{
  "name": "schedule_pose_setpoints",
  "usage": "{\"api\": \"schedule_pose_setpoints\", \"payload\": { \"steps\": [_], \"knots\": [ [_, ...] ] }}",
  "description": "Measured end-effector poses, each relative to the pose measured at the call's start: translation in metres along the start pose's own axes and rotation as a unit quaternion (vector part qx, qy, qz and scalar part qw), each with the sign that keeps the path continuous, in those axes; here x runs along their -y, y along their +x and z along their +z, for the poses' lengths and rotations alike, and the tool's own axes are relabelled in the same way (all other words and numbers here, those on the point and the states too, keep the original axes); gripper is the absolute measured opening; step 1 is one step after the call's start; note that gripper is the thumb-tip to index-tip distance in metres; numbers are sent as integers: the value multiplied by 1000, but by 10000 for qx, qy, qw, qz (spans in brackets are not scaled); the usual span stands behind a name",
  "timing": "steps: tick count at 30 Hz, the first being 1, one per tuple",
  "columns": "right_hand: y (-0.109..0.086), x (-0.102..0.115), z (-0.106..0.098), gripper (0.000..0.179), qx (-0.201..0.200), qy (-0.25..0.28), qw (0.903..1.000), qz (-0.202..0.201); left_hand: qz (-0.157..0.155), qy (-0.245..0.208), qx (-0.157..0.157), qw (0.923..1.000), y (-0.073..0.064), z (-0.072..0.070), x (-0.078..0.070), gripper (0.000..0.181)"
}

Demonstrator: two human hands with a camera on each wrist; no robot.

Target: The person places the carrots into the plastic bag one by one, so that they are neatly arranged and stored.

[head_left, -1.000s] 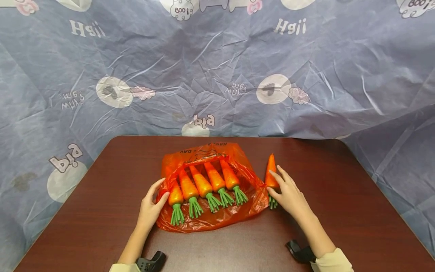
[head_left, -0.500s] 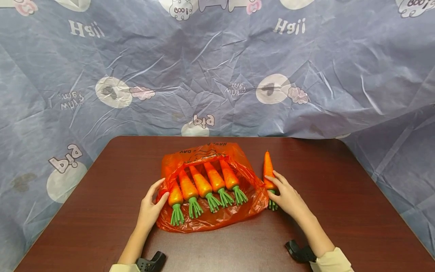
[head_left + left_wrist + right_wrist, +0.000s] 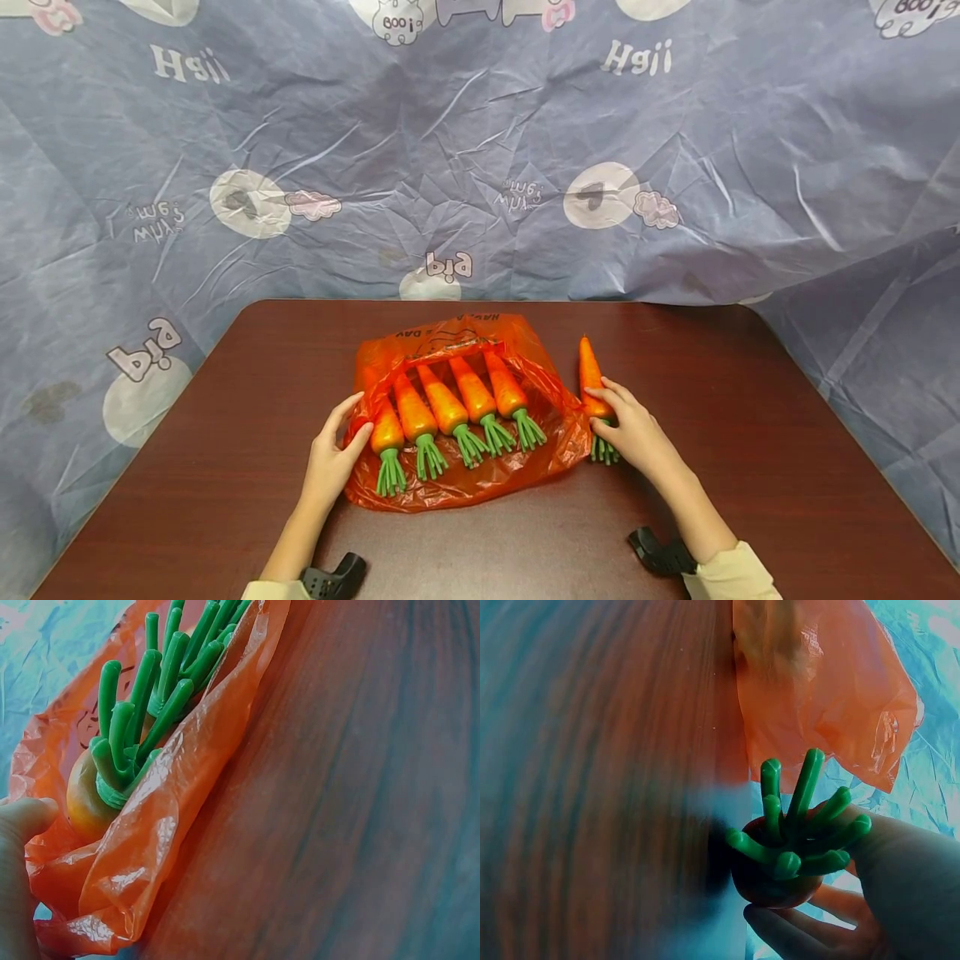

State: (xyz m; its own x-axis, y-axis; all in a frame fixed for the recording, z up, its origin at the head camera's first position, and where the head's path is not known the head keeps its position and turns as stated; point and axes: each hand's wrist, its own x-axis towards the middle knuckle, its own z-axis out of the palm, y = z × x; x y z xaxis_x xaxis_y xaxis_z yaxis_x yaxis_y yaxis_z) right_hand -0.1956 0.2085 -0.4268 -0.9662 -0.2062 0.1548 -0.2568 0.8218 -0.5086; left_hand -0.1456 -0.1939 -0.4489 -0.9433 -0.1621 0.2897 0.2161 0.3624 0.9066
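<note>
An orange plastic bag point(image 3: 555, 454) lies with its mouth toward me. Several toy-like carrots point(image 3: 442, 407) rest side by side in it, green tops facing my side. At the bag's left edge, my left hand point(image 3: 330, 458) pinches the film, its thumb on the inner face next to the leftmost carrot point(image 3: 88, 796). One more carrot point(image 3: 590, 367) lies just right of the bag, tip pointing away. My right hand point(image 3: 637, 425) holds that carrot near its thick end, thumb and fingers on opposite sides. In the right wrist view its green stalks point(image 3: 802, 795) partly hide the grip.
The dark brown table point(image 3: 225, 467) extends to both sides and in front of the bag. A wrinkled grey-blue printed cloth point(image 3: 465, 150) hangs behind the far edge. Black wrist devices point(image 3: 337, 577) sit at both wrists.
My right hand has moved slightly left and its fingers have come in on the loose carrot. The carrot's tip has swung left toward the bag. My left hand stays in place.
</note>
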Motion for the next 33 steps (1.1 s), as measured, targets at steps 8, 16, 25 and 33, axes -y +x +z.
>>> {"api": "schedule_pose_setpoints", "payload": {
  "steps": [8, 16, 25, 33],
  "knots": [
    [1, 2, -4, 41, -110, 37, 9999, -5, -71, 8, -5, 10000, 0, -2, -10, 46],
    [-1, 4, -9, 42, -88, 33, 10000, -15, -99, -91, -8, 9999, 1, -2, -6, 47],
    [-7, 10, -19, 43, -112, 125, 9999, 32, -155, -71, -13, 9999, -2, -2, -7, 47],
    [-16, 25, -30, 41, -203, 139, 9996, -103, -14, -23, -1, 10000, -5, -2, -10, 47]
  ]
}}
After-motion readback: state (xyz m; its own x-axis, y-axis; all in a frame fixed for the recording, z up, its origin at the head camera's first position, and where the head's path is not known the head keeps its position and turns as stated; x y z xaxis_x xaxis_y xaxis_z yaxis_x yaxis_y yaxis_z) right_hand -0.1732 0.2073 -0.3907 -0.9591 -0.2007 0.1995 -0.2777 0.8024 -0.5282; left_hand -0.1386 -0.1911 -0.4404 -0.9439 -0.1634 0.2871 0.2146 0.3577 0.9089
